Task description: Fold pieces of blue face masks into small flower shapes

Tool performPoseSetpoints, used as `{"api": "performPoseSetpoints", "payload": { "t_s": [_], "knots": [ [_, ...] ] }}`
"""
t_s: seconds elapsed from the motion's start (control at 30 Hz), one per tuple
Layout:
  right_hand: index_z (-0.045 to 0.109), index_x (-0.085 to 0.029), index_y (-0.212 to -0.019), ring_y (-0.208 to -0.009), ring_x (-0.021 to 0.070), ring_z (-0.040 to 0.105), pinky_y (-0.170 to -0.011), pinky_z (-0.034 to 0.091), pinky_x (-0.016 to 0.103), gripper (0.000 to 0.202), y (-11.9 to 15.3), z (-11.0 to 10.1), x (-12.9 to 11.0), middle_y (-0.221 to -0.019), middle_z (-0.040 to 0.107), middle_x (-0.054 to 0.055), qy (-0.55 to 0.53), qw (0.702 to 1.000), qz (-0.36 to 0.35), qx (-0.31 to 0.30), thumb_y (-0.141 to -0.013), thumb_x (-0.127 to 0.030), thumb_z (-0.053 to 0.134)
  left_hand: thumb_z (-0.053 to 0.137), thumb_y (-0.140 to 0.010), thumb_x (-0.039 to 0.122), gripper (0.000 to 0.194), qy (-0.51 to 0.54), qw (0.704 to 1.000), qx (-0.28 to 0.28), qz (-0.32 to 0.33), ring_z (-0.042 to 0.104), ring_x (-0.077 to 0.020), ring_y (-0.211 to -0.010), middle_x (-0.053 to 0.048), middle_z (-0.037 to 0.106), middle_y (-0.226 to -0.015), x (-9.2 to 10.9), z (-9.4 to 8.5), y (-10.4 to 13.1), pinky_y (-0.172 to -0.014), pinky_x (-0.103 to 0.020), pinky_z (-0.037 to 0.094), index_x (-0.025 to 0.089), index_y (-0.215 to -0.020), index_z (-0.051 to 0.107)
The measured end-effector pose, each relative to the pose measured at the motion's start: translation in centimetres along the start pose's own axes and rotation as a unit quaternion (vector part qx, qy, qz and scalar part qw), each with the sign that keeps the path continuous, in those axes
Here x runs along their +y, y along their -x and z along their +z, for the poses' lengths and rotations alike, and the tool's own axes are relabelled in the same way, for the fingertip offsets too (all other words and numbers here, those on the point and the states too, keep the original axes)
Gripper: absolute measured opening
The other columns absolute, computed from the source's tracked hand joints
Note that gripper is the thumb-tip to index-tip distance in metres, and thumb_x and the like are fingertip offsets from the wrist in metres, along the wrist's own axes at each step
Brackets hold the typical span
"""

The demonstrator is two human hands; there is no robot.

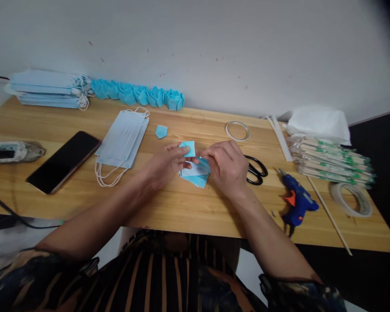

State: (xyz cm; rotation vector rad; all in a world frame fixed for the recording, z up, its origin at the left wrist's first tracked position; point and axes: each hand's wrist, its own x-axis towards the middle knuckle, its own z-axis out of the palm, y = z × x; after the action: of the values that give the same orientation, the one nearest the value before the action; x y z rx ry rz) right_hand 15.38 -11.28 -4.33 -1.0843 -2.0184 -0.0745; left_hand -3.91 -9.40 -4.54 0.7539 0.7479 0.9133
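My left hand pinches a folded blue square between thumb and fingers, seemingly to keep its folds flat, above the worktop towards its front edge. My right hand's fingertips close together just beside it; I can't tell what they grip. Black-handled scissors lie near, probably for easy reach.

Wooden table under phone, masks

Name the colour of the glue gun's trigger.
The trigger is orange-red, seen best in the head view.
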Motion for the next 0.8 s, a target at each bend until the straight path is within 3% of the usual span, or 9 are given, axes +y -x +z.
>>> {"api": "performPoseSetpoints", "payload": {
  "t_s": [0.1, 0.17, 0.23, 0.3, 0.4, 0.53, 0.8],
  "knots": [
    [0.062, -0.025, -0.089, -0.082, 0.0193, 0.063, -0.079, 0.052, 0.037, 0.023, 0.1, -0.1, 0.1, -0.085, 0.069, 0.003, -0.113, 0.991, 0.069, 0.020, -0.105, -0.038, 0.051, 0.085, -0.069, 0.039, 0.031, -0.020, 1.000, 0.021, 0.003, 0.065, -0.0146, -0.074, -0.007, 0.074, -0.086, 0.0, -0.1, -0.2, -0.069, -0.027, 0.049, 0.016, -0.078, 0.065],
    [0.059, -0.026, -0.092, -0.082, 0.0188, 0.065, -0.078, 0.055, 0.036, 0.026, 0.1, -0.2, 0.6, -0.088, 0.067, 0.003, -0.220, 0.962, 0.158, 0.027, -0.103, -0.048, 0.053, 0.084, -0.069, 0.039, 0.030, -0.081, 0.995, 0.045, 0.024, 0.060, -0.0123, -0.069, -0.004, 0.070, -0.080, 0.0, -0.1, -0.1, -0.063, -0.025, 0.047, 0.017, -0.076, 0.065],
    [0.059, -0.025, -0.092, -0.086, 0.0188, 0.067, -0.078, 0.058, 0.036, 0.032, 0.2, -0.2, 1.1, -0.096, 0.069, 0.004, -0.313, 0.923, 0.222, -0.001, -0.098, -0.056, 0.058, 0.082, -0.070, 0.038, 0.028, -0.147, 0.986, 0.062, 0.049, 0.054, -0.0107, -0.063, 0.000, 0.063, -0.070, 0.1, 0.0, 0.0, -0.059, -0.024, 0.043, 0.017, -0.072, 0.064],
    [0.061, -0.024, -0.091, -0.094, 0.0200, 0.069, -0.081, 0.059, 0.037, 0.036, 0.2, -0.2, 1.4, -0.108, 0.071, 0.006, -0.369, 0.895, 0.244, -0.052, -0.094, -0.060, 0.063, 0.079, -0.072, 0.038, 0.027, -0.195, 0.976, 0.065, 0.069, 0.050, -0.0101, -0.060, 0.002, 0.056, -0.064, 0.3, 0.2, 0.2, -0.057, -0.023, 0.040, 0.018, -0.068, 0.061],
    [0.064, -0.023, -0.090, -0.104, 0.0213, 0.069, -0.083, 0.059, 0.038, 0.033, 0.1, -0.2, 1.3, -0.119, 0.072, 0.008, -0.388, 0.883, 0.243, -0.102, -0.093, -0.057, 0.067, 0.075, -0.074, 0.036, 0.025, -0.239, 0.966, 0.063, 0.076, 0.048, -0.0102, -0.058, 0.003, 0.054, -0.062, 0.5, 0.4, 0.5, -0.055, -0.023, 0.037, 0.018, -0.067, 0.059],
    [0.064, -0.024, -0.090, -0.106, 0.0208, 0.069, -0.086, 0.057, 0.038, 0.024, 0.0, -0.3, 0.5, -0.121, 0.073, 0.007, -0.360, 0.891, 0.247, -0.125, -0.088, -0.045, 0.074, 0.070, -0.077, 0.035, 0.024, -0.278, 0.956, 0.071, 0.067, 0.048, -0.0109, -0.058, 0.002, 0.054, -0.061, 0.7, 0.4, 0.5, -0.055, -0.023, 0.036, 0.019, -0.064, 0.057],
    [0.063, -0.023, -0.088, -0.081, 0.0147, 0.063, -0.076, 0.051, 0.032, 0.012, 0.1, 0.2, 0.2, -0.091, 0.069, 0.000, -0.344, 0.888, 0.278, -0.125, -0.087, -0.031, 0.071, 0.068, -0.076, 0.038, 0.025, -0.294, 0.951, 0.066, 0.062, 0.047, -0.0096, -0.057, 0.003, 0.053, -0.061, 0.5, 0.3, 0.4, -0.056, -0.023, 0.034, 0.018, -0.066, 0.056]
  ]
}}
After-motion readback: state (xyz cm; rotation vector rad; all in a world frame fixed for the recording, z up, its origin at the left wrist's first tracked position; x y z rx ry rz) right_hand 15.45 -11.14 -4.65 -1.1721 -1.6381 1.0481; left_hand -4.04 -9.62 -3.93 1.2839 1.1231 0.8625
